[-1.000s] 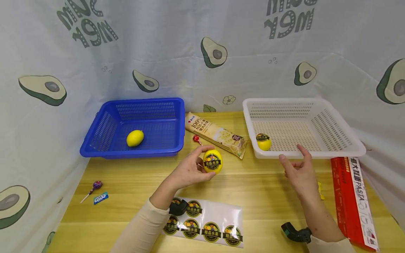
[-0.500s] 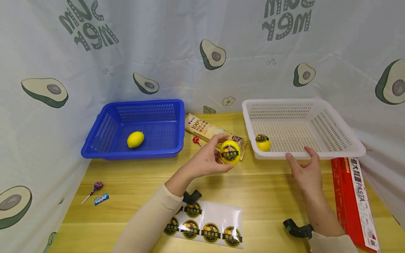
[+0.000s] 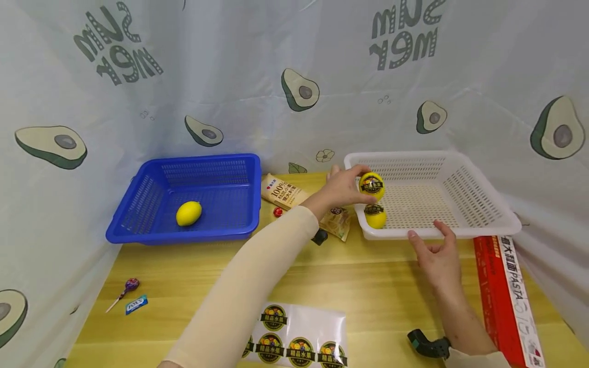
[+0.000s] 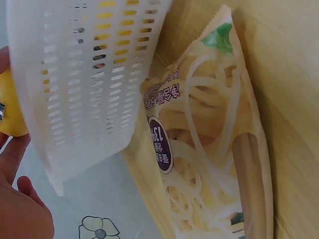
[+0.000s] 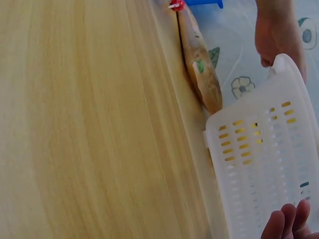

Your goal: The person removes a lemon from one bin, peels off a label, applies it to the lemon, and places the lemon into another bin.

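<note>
My left hand (image 3: 341,188) pinches a yellow lemon (image 3: 371,185) with a round black fruit label, just inside the left side of the white basket (image 3: 483,233). In the left wrist view, part of the held lemon (image 4: 12,107) shows past the basket's rim. Below it lies another labelled lemon (image 3: 376,220), in the basket's near left corner. My right hand (image 3: 439,263) is at the front rim, thumb and forefinger extended; I cannot tell if it touches. An unlabelled lemon (image 3: 188,213) lies in the blue basket (image 3: 184,238).
Between the baskets are a pasta packet (image 3: 287,193), partly behind my left arm, and a red lollipop (image 3: 278,211). A label sheet (image 3: 317,319) lies near the front. A purple lollipop (image 3: 131,284) and blue sweet (image 3: 136,304) lie left, a red pasta box (image 3: 494,286) right.
My left hand has carried the labelled lemon right and away from me, from above the table to inside the white basket's left side. The right hand stays near the front rim.
</note>
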`<state>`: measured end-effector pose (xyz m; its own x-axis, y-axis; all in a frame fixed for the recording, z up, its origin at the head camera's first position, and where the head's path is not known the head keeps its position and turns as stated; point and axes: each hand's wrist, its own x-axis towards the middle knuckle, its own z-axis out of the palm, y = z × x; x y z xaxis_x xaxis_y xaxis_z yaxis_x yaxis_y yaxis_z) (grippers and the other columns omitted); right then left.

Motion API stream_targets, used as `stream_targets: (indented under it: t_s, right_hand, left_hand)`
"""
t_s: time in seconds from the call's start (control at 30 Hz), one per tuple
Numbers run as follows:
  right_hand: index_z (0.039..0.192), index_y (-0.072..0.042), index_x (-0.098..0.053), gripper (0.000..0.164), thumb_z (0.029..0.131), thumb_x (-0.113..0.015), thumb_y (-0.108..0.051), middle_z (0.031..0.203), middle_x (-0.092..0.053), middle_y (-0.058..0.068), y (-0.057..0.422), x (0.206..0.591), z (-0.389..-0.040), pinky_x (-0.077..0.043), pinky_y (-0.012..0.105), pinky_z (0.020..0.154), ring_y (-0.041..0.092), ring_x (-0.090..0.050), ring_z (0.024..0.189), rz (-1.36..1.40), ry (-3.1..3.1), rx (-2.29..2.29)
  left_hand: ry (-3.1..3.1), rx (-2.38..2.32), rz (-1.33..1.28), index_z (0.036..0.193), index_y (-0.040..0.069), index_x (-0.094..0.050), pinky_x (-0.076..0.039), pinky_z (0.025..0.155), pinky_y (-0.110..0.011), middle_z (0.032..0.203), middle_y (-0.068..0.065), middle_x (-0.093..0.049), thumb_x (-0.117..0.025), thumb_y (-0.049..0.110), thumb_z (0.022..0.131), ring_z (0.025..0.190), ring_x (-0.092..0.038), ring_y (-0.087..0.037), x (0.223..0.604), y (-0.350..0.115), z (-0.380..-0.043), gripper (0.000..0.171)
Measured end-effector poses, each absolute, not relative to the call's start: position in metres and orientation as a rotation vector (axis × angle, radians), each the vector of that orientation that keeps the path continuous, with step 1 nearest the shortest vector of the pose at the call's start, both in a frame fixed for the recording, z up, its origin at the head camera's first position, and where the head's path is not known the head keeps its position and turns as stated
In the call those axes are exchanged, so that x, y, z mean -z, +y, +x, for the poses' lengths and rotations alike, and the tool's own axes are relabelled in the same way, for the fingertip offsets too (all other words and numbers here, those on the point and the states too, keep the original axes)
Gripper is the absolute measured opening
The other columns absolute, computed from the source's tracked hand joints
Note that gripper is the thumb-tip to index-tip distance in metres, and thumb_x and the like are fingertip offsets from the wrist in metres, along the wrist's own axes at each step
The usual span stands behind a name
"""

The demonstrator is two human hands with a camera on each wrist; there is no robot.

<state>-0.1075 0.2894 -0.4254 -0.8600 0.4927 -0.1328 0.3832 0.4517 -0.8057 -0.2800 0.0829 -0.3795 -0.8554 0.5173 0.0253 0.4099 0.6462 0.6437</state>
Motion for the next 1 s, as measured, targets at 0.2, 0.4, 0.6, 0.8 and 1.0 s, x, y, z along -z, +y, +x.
stream_targets:
  t_s: [0.2, 0.4, 0.6, 0.8, 1.0]
  right_hand:
    - [0.163, -0.026, -0.019, 0.087, 0.095, -0.063, -0.057, 0.069, -0.056, -0.008, 0.286, 0.426, -0.105, -0.046, 0.027, 0.056, 0.016, -0.059, 0.059, -0.778, -2.574, -1.374]
    - [0.162, -0.026, -0.019, 0.086, 0.095, -0.064, -0.055, 0.067, -0.055, -0.009, 0.285, 0.424, -0.107, -0.045, 0.026, 0.055, 0.014, -0.056, 0.058, -0.781, -2.554, -1.404]
    - [0.164, -0.024, -0.017, 0.084, 0.098, -0.064, -0.048, 0.063, -0.055, -0.011, 0.273, 0.423, -0.104, -0.042, 0.026, 0.054, 0.01, -0.051, 0.056, -0.697, -2.506, -1.459]
    - [0.16, -0.026, -0.028, 0.074, 0.098, -0.068, -0.035, 0.079, -0.055, -0.005, 0.224, 0.415, -0.097, -0.044, 0.021, 0.054, 0.006, -0.049, 0.061, -0.513, -2.459, -1.452]
    - [0.156, -0.019, -0.038, 0.064, 0.099, -0.068, -0.026, 0.09, -0.055, 0.003, 0.167, 0.415, -0.105, -0.046, 0.021, 0.056, 0.006, -0.051, 0.067, -0.119, -2.576, -1.57]
  left_hand:
    - [2.762, -0.89, 0.719, 0.15, 0.034, -0.045, -0.027, 0.093, -0.035, 0.126, 0.013, -0.065, -0.081, 0.056, 0.081, 0.108, -0.033, -0.016, 0.389, 0.088, -0.292, 0.081]
    - [2.767, -0.85, 0.714, 0.153, 0.034, -0.042, -0.025, 0.093, -0.036, 0.126, 0.013, -0.068, -0.078, 0.057, 0.084, 0.109, -0.031, -0.018, 0.393, 0.089, -0.296, 0.081]
    - [2.756, -0.882, 0.781, 0.157, 0.03, -0.037, -0.027, 0.098, -0.037, 0.158, 0.006, -0.046, -0.073, 0.053, 0.09, 0.116, -0.032, -0.022, 0.394, 0.076, -0.28, 0.08]
    - [2.761, -0.958, 0.814, 0.153, 0.025, -0.044, -0.035, 0.103, -0.043, 0.161, -0.001, -0.041, -0.068, 0.049, 0.095, 0.125, -0.037, -0.026, 0.382, 0.03, -0.236, 0.067]
    - [2.838, -0.809, 0.751, 0.149, 0.024, -0.05, -0.037, 0.11, -0.054, 0.16, -0.005, -0.042, -0.066, 0.048, 0.097, 0.137, -0.039, -0.035, 0.358, -0.051, -0.2, 0.06]
